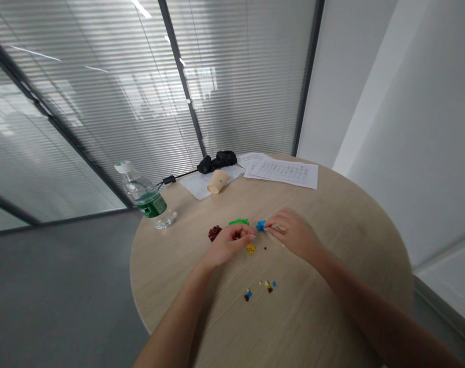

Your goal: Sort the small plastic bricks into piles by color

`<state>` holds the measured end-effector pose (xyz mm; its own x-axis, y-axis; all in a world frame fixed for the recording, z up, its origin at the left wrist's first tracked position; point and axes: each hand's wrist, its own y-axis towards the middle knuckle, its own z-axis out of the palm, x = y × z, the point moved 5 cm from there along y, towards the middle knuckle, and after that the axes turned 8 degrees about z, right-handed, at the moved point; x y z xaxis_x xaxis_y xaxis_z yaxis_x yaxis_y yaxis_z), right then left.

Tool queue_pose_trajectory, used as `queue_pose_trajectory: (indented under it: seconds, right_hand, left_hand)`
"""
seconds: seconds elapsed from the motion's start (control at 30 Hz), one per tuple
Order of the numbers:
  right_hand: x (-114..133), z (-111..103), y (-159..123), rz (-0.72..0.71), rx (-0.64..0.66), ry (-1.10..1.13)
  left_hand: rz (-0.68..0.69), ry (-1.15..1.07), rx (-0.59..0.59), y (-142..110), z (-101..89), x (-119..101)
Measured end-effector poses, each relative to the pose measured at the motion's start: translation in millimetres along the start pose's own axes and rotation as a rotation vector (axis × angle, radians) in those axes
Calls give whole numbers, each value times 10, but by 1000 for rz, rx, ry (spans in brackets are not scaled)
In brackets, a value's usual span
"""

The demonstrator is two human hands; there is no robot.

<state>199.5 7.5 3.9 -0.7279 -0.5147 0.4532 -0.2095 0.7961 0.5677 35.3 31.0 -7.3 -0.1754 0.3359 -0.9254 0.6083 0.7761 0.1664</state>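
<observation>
My right hand (293, 234) is at a small heap of blue toy bricks (260, 225), its thumb and fingertips pinched at the heap's right edge. Some beige pieces (280, 228) show through the gap between those fingers. To the left, my left hand (230, 244) is curled with thumb and fingertips together; whatever is in them is too small or hidden to make out. Behind it lie green bricks (239, 222), and dark brown bricks (214, 233) are at its left. Yellow bricks (250, 249) lie just below its fingertips.
Nearer me on the round table (309, 317) lie a small multicoloured brick cluster (248, 295) and several loose pieces (268, 286). A water bottle (146, 197) stands at the left edge. Farther back are a paper cup (217, 181) on its side, a black bundle (220, 160) and printed sheets (284, 171).
</observation>
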Motion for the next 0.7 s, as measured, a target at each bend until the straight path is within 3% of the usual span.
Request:
queue_pose_trajectory:
  seconds: [0.17, 0.33, 0.7]
  right_hand:
    - [-250, 122, 30, 92, 70, -222]
    - [-270, 256, 75, 146, 171, -389]
    - [-253, 284, 95, 205, 185, -429]
  left_hand:
    - [19, 152, 54, -15, 25, -1]
    - [6, 237, 140, -38, 109, 13]
    - [39, 417, 227, -45, 143, 30]
